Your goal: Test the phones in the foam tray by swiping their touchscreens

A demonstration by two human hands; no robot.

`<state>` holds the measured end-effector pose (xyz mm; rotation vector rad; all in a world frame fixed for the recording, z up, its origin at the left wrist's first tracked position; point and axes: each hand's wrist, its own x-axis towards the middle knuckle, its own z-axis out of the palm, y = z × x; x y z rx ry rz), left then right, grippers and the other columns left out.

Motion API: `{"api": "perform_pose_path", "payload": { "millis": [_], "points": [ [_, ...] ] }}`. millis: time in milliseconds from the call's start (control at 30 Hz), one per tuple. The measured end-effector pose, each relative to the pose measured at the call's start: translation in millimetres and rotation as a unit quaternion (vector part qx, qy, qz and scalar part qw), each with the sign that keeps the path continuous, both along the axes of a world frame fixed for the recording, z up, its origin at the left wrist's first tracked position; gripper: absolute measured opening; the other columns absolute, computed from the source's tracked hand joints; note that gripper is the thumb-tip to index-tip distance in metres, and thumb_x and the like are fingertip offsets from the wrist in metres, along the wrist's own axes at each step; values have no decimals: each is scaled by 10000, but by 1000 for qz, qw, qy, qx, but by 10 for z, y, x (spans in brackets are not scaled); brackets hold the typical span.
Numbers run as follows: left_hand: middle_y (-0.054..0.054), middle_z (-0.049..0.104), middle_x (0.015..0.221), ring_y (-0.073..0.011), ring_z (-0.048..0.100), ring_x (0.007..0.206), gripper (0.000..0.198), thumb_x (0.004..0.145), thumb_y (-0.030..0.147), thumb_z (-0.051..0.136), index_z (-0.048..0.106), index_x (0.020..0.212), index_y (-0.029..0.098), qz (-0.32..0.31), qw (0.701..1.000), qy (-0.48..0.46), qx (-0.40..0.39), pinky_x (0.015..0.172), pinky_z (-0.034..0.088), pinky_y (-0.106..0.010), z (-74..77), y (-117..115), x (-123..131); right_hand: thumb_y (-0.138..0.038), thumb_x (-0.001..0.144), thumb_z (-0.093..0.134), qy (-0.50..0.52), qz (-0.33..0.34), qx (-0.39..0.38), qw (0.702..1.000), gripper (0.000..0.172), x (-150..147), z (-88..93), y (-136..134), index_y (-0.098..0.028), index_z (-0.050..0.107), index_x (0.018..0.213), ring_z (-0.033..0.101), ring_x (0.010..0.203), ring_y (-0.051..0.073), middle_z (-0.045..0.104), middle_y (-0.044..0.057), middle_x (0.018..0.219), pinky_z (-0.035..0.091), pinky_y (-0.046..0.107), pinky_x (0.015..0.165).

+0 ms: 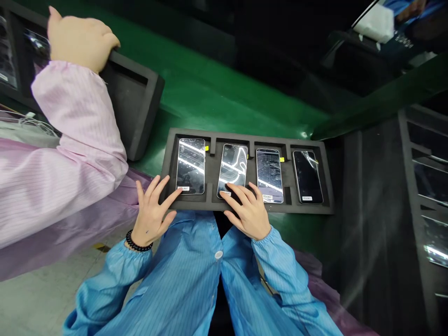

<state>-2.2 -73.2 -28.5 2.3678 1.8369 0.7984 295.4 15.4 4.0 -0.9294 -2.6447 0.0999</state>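
Black foam tray (294,208): four phones (269,175) lengthwise forward; left fingers (171,197) spread on rim; right fingers (233,198) spread on phone (233,163)

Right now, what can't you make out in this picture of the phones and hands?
All from the head view:
The second phone: its lower end is hidden by the right hand.
The phone screens: glare hides what they show.
The labels: too small to read.
The co-worker's hand: cut off by the top edge.
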Motion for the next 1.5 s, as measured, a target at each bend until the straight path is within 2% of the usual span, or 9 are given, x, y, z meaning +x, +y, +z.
{"api": "perform_pose_path", "payload": {
  "millis": [400,567,733,933,1133,1267,1367,1500],
  "points": [
    [-114,221,1666,-332,161,1563,537,1040,408,332,360,1564,295,2,1000,15,-6,1251,-35,-637,4,4,3,-394,1028,464,-9,1,0,1000,372,9,-20,3,-227,619,1322,556,1211,243,616,108,1410,288,503,1147],
    [-132,217,1664,-329,174,1560,599,1034,440,333,256,1604,273,25,1000,-13,9,1263,-9,-626,-7,0,13,-408,1038,417,10,-2,-5,1000,456,7,-11,6,-182,535,1416,557,1207,239,623,117,1401,297,490,1147],
    [-85,208,1676,-343,169,1561,548,1030,423,348,339,1571,335,15,1000,0,-3,1266,-26,-625,-11,-1,3,-388,1028,451,-3,-1,1,1000,393,6,-2,4,-201,599,1340,564,1199,243,629,114,1392,298,496,1147],
    [-94,193,1679,-324,172,1562,602,1033,480,299,239,1608,311,33,998,-38,33,1278,8,-600,-3,-1,12,-416,1035,417,18,-4,-13,1000,472,7,-13,2,-160,526,1417,557,1219,240,623,119,1407,289,485,1160],
    [-66,173,1687,-318,134,1572,558,1038,415,327,289,1589,338,4,1000,-2,-3,1267,-53,-598,10,15,34,-393,1024,458,3,-1,6,1000,393,4,-8,-1,-198,608,1331,564,1196,246,632,113,1394,291,491,1151],
    [-99,197,1677,-293,156,1569,594,1041,446,298,247,1607,276,16,999,-29,24,1282,-36,-562,24,23,50,-398,1026,436,19,-3,-7,1000,459,10,-11,-1,-180,527,1419,559,1212,239,630,110,1397,292,482,1162],
    [-99,194,1677,-291,148,1572,603,1039,447,310,228,1611,276,18,999,-35,28,1282,-30,-564,26,22,51,-407,1031,421,23,-3,-16,1000,498,18,-21,0,-158,481,1458,554,1224,239,622,117,1407,288,486,1167],
    [-81,196,1679,-309,131,1573,568,1037,404,339,275,1595,319,8,1000,-5,10,1271,-47,-591,21,18,40,-397,1022,455,10,-3,-5,1000,451,20,-27,-3,-185,541,1411,556,1220,244,615,113,1417,294,491,1158]
  ]
}}
